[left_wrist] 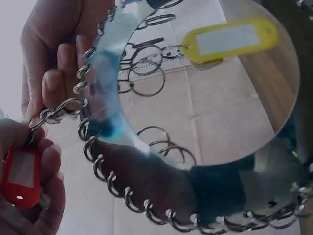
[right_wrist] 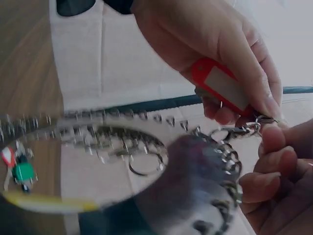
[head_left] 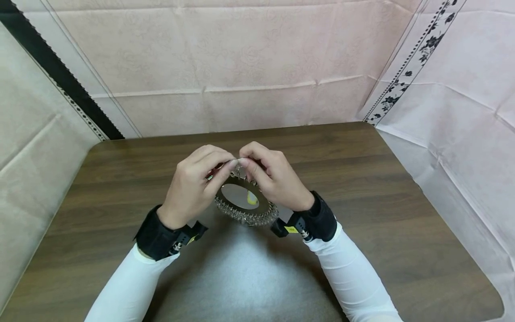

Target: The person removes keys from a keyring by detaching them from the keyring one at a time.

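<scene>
My left hand holds a red key tag with a pale label window. A small metal key ring joins the tag to a short chain. At that ring the fingertips of my right hand meet those of the left and pinch it. Below both hands hangs a shiny round hoop, its edge lined with many metal rings; the chain leads to it. A yellow key tag shows through the hoop's opening in the left wrist view. Fingers partly hide the red tag in the head view.
The hoop hangs over a brown wooden table. Pale patterned cloth rises behind and beside the table. In the right wrist view a green tag and a small red one appear within the hoop's opening.
</scene>
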